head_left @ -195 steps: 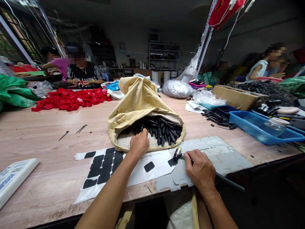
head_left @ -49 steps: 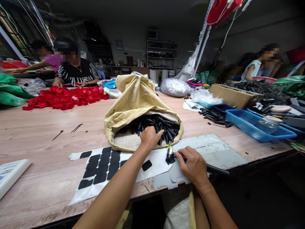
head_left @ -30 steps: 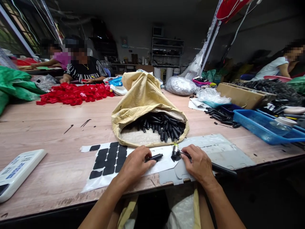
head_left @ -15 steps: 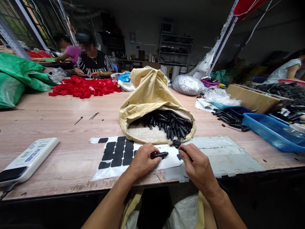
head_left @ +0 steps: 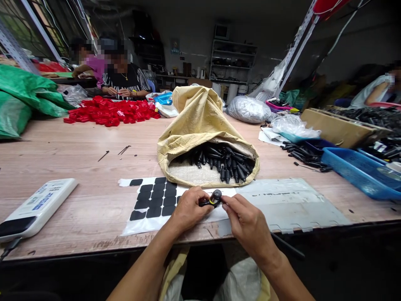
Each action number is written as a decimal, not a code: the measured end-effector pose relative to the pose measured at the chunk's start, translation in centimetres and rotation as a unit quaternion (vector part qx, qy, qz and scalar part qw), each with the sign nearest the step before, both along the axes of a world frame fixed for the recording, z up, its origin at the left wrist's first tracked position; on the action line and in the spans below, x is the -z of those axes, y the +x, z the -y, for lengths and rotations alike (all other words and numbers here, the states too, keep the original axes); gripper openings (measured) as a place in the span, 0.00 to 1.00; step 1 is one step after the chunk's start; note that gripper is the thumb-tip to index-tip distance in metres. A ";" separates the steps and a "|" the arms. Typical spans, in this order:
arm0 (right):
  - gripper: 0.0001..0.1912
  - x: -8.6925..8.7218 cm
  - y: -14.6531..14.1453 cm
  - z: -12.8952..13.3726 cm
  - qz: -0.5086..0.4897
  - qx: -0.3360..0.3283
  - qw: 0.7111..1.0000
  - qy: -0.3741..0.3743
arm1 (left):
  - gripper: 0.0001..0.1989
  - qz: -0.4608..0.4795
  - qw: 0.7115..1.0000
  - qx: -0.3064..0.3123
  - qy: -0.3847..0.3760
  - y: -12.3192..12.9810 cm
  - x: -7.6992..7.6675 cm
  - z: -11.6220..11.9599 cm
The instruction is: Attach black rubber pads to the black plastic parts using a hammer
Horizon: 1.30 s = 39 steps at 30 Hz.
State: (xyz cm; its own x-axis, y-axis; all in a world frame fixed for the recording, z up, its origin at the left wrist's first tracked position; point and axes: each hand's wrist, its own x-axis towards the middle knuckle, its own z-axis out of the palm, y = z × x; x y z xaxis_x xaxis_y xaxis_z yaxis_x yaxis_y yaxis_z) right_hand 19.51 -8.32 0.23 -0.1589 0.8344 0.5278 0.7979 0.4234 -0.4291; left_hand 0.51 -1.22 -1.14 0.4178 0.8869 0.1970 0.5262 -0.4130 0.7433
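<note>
My left hand is closed around a slim black tube, much of it hidden by the fingers. At the tube's right end is a round black cap-like piece with a yellow band. Thumb and forefinger of my right hand pinch this piece from the right. Whether the two parts are joined, I cannot tell. Beneath the hands lies a white sheet of black rounded-square stickers. Just beyond, a yellow woven sack gapes toward me, with many black tube-shaped parts inside.
On the left lie a white power-bank-like device, a red heap of parts and a green sack. At right stand a blue tray and loose black parts. A grey plastic sheet covers the front edge. Co-workers sit across the table.
My right hand has moved left and brought the round black piece to the end of the tube. My left hand has stayed almost in place, holding the tube.
</note>
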 end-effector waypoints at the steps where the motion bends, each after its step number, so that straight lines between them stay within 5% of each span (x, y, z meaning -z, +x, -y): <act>1: 0.14 0.0 0.2 0.0 -0.007 0.008 1.000 0.008 | 0.05 0.000 1.000 0.000 -0.004 0.0 0.0 0.0; 15: 0.14 0.0 2.6 -0.2 -0.038 0.062 0.996 0.044 | 0.06 -0.007 1.000 0.013 -0.009 -0.1 -0.5 0.1; 20: 0.11 0.3 6.5 -0.4 0.071 0.116 0.990 0.033 | 0.09 -0.003 1.000 0.028 -0.013 -0.4 -0.4 0.0; 26: 0.09 1.9 9.9 -1.1 0.145 0.091 0.985 0.033 | 0.19 -0.036 0.999 0.030 0.011 -0.4 0.0 -0.2; 31: 0.11 0.7 7.9 -1.6 0.099 0.069 0.992 0.044 | 0.20 -0.050 0.998 0.039 0.002 -0.3 -0.2 -0.2; 39: 0.11 -1.1 2.2 -3.8 0.059 -0.130 0.989 -0.034 | 0.20 -0.059 0.995 0.073 0.019 -0.6 -0.1 -0.3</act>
State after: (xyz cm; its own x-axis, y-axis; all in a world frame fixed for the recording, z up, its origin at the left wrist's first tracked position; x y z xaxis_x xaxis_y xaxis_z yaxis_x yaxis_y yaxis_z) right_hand 21.72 -4.57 1.34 -0.4299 0.7898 0.4375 0.7124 0.5944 -0.3730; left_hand -0.06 -0.94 -1.03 0.5633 0.8085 0.1705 0.5423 -0.5174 0.6619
